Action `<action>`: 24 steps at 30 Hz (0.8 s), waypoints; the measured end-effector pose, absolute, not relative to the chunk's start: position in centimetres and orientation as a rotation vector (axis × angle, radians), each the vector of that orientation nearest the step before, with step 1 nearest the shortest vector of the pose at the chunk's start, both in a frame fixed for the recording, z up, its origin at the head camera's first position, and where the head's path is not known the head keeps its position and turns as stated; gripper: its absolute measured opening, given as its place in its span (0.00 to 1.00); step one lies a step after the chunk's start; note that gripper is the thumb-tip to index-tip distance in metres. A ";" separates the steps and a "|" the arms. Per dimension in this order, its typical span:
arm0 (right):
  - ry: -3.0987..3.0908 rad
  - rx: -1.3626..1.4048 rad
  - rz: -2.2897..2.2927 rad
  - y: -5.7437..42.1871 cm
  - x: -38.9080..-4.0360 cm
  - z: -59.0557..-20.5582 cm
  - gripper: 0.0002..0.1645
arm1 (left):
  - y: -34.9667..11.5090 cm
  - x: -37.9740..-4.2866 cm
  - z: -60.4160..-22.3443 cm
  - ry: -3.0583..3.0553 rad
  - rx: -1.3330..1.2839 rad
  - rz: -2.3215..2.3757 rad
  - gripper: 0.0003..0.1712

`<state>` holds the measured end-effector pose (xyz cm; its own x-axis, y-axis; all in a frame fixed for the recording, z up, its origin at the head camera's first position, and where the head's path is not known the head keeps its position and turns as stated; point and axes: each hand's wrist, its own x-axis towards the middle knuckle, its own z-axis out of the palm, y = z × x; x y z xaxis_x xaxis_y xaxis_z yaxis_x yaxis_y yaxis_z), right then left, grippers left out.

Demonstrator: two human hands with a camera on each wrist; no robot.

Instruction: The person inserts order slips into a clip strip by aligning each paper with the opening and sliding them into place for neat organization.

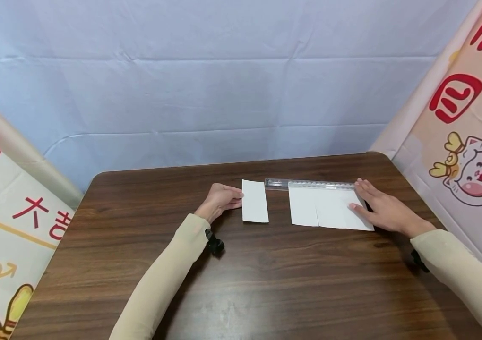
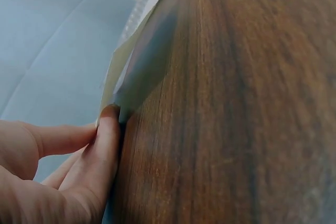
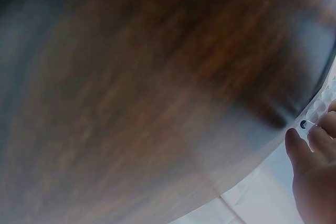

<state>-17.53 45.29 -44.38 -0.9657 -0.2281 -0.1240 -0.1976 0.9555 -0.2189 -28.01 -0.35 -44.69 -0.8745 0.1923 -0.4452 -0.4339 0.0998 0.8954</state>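
Observation:
In the head view my left hand [image 1: 219, 200] pinches the left edge of a narrow white paper strip [image 1: 255, 202]. The left wrist view shows the thumb and fingers on either side of the paper [image 2: 122, 61], its edge tilted up off the table. A clear plastic ruler [image 1: 277, 184] lies right of the strip, along the top of a wider white paper [image 1: 339, 208]. That paper has a vertical line across it, a crease or a cut; I cannot tell which. My right hand [image 1: 385, 210] rests with extended fingers on the ruler's right end and the paper's right side.
Everything lies on a dark brown wooden table [image 1: 241, 274], toward its far edge. A pale blue cloth [image 1: 207, 94] hangs behind it. Printed banners with red characters and cartoon figures stand at the left [image 1: 24, 226] and right [image 1: 470, 141].

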 end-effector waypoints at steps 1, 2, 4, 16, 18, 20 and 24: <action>2.959 -0.324 -0.309 45.3 -17.5 -44.4 0.54 | -0.3 -28.0 -44.7 1.933 -0.234 1.819 0.13; 2.959 -0.325 -0.309 45.3 -17.5 -44.4 0.54 | -0.3 -28.0 -44.7 1.938 -0.231 1.811 0.13; 2.958 -0.325 -0.311 45.2 -17.5 -44.4 0.54 | -0.2 -28.0 -44.6 1.946 -0.226 1.796 0.13; 2.960 -0.319 -0.315 45.3 -17.5 -44.4 0.54 | 0.5 -28.7 -44.3 1.948 -0.199 1.765 0.14; 2.961 -0.320 -0.313 45.3 -17.5 -44.4 0.54 | 0.7 -28.8 -44.3 1.948 -0.198 1.763 0.14; 2.962 -0.321 -0.315 45.3 -17.6 -44.4 0.54 | 0.8 -28.8 -44.2 1.948 -0.198 1.765 0.14; 2.964 -0.320 -0.311 45.2 -17.7 -44.3 0.54 | 1.1 -28.9 -44.3 1.938 -0.196 1.781 0.15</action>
